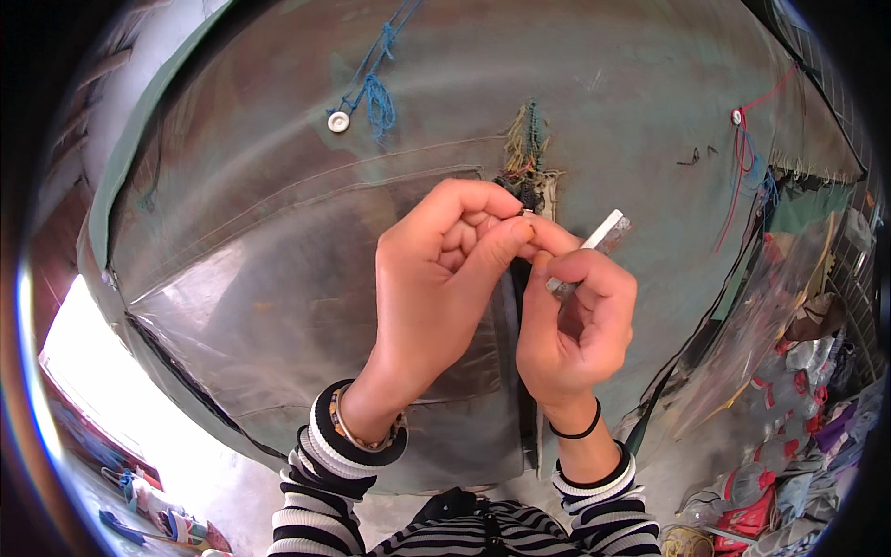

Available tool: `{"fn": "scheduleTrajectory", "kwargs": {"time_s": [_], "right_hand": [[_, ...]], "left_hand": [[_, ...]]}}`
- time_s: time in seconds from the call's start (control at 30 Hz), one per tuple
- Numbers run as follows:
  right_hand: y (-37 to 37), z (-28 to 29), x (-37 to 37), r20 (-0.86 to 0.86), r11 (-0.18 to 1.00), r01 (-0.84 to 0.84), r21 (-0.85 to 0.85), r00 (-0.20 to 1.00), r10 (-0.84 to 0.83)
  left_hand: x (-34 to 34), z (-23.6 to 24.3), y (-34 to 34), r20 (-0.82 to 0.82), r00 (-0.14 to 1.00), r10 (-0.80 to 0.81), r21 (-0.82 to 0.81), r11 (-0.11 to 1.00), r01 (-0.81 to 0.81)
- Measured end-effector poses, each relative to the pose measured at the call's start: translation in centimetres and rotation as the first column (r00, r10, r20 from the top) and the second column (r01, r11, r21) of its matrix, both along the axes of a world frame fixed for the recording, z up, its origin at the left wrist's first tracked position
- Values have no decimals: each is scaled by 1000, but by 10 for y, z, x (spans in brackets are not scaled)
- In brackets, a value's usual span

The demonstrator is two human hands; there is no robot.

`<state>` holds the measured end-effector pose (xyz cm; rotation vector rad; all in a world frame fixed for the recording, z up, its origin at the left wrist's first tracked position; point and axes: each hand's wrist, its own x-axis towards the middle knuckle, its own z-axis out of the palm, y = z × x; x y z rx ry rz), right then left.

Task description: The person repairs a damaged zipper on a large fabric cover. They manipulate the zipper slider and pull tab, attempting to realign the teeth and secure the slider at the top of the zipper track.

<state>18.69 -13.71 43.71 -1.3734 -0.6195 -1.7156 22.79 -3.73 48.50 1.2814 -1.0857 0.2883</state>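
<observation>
The left hand has thumb and forefinger pinched together at the frayed seam of a green-brown cover; anything between them is too small to tell. Just beside it, the curled right hand grips a white stick, with bare cloth rightward to the cover's dark edge.

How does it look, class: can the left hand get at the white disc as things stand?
Probably yes: the left hand looks near the white disc, and only sheet shows between them.
</observation>
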Motion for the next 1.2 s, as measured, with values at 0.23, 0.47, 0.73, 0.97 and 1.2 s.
{"fn": "scheduleTrajectory", "kwargs": {"time_s": [0.23, 0.47, 0.73, 0.97, 1.2], "right_hand": [[-13, 0, -12, 28, 990, -136, -37, 990, 137], [-23, 12, -30, -207, 985, -172, -20, 964, 165], [-26, 13, -29, -276, 994, -108, -12, 956, 101], [-24, 14, -24, -285, 995, -50, -82, 958, 25], [-25, 15, -20, -218, 975, 109, -191, 964, -150]], "left_hand": [[-7, 1, -7, -21, 999, 42, -85, 995, -43], [9, -13, -7, 128, 990, -56, -183, 980, 79], [24, -24, -17, 198, 971, -135, -261, 947, 185], [17, -19, -10, 152, 979, -134, -193, 968, 163], [19, -20, -10, 174, 976, -131, -201, 966, 165]]}}
